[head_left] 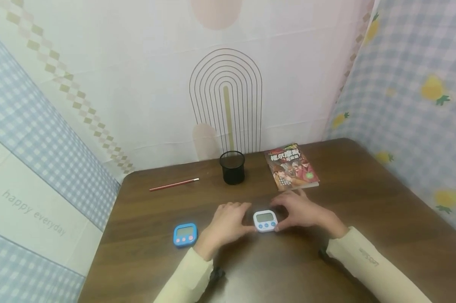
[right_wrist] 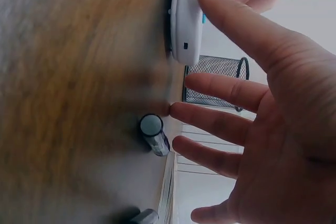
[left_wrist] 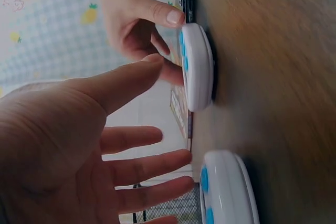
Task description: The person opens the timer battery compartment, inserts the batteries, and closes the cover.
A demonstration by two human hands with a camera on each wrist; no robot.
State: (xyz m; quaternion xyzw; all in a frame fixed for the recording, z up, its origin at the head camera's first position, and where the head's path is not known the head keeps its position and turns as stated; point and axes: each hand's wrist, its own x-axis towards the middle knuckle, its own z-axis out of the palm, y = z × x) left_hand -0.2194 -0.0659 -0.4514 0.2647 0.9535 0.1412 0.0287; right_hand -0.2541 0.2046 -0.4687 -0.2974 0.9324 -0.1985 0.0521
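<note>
A white digital timer [head_left: 265, 221] with blue buttons lies on the table between the two hands. Beside its left edge is my left hand [head_left: 228, 223], its fingers spread in the left wrist view and nothing held. My right hand [head_left: 298, 210] is at the right edge, thumb tip right at the timer's corner, the other fingers extended apart from it in the right wrist view. A second white timer [left_wrist: 228, 192] appears low in the left wrist view; the head view does not show it. Left of my left wrist lies a blue timer [head_left: 185, 235] with pink buttons.
A black mesh pen cup [head_left: 233, 170] stands near the back edge. To its left lies a red pencil [head_left: 174, 184], to its right a comic-style book [head_left: 292, 167]. In the right wrist view, a small battery-like cylinder [right_wrist: 152, 129] lies on the table below the fingers.
</note>
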